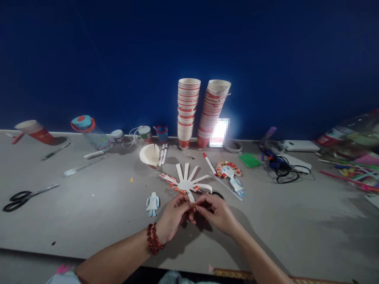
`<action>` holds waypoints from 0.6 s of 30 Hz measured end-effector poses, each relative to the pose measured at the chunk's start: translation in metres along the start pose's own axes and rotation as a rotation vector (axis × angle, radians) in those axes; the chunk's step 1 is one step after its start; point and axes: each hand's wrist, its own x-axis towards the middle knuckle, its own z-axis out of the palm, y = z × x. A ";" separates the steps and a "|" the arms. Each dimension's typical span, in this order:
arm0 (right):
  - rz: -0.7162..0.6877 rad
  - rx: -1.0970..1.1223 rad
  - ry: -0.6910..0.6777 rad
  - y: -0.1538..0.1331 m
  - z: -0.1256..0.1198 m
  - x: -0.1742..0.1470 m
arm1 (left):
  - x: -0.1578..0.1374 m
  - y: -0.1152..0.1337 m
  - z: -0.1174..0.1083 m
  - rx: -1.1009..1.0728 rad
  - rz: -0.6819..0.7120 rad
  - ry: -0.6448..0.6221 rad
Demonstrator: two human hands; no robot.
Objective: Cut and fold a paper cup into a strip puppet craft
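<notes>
Black-handled scissors, one pair, lie at the left of a grey desk, below one tilted red-and-white paper cup and one clear bottle with a blue lid. Two jars follow, one white, one green-labelled; their lettering is too small to read. Next come one cut-open cup and two white markers side by side.

One paper figure lies near the left hand, whose wrist wears two strands of red beads. At centre, on the desk before the person, a paper cutout fans out its strips, five of them pale and uncurled; the left grip pinches the end of a further strip, and the right hand pinches that same end.

Behind stand two stacks of cups, their print illegible. Rightward lie one red-capped marker, a second paper figure with a curled red-and-white fringe, one green packet and one clear bag, its label blurred.
</notes>
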 end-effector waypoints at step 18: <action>-0.047 -0.046 0.089 0.005 0.005 0.002 | 0.003 -0.003 -0.002 0.113 0.067 0.014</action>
